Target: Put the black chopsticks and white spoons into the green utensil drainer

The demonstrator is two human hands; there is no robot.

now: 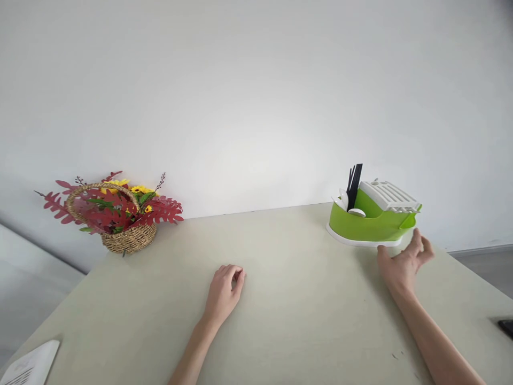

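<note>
My left hand (224, 291) rests on the beige table (288, 299) near its middle, fingers curled under loosely with nothing in them. My right hand (404, 262) hovers open, fingers spread, just in front of a green dish rack (368, 222) with a white base. The rack holds black utensils (355, 184), white spoons and a white slatted insert (387, 195). The right hand is close to the rack's front rim but does not grip it.
A woven basket (126, 238) of red leaves and yellow flowers stands at the table's back left. A white paper (28, 366) lies at the front left corner. A dark object (507, 326) sits at the right edge. A white wall rises behind.
</note>
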